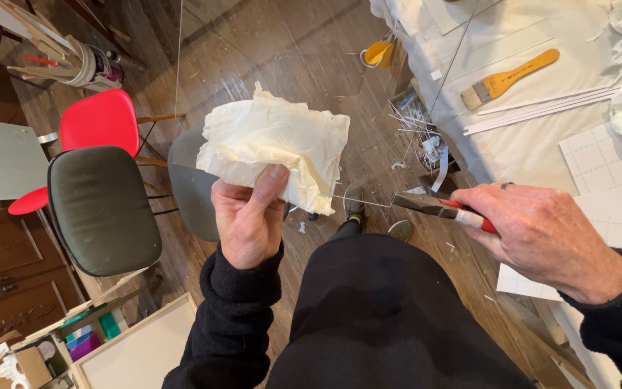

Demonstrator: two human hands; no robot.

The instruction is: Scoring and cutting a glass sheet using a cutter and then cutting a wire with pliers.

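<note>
Open wooden floor [304, 50] lies below the hands, hemmed on the left by a red chair [98, 119] and a dark green chair [102, 209], and on the right by the edge of a cloth-covered table [527, 137] carrying a yellow-handled paintbrush [509, 78] and thin white strips [556, 108]. The left hand [248, 216] is clenched on a crumpled cream tissue paper [275, 144], thumb pressed over its lower edge, holding it up over the floor. A thin wire [361, 202] runs from under the paper to the tip of red-handled pliers [440, 209], gripped in the right hand [541, 234] just beside the table. The paper is wrinkled, pale, roughly rectangular.
</note>
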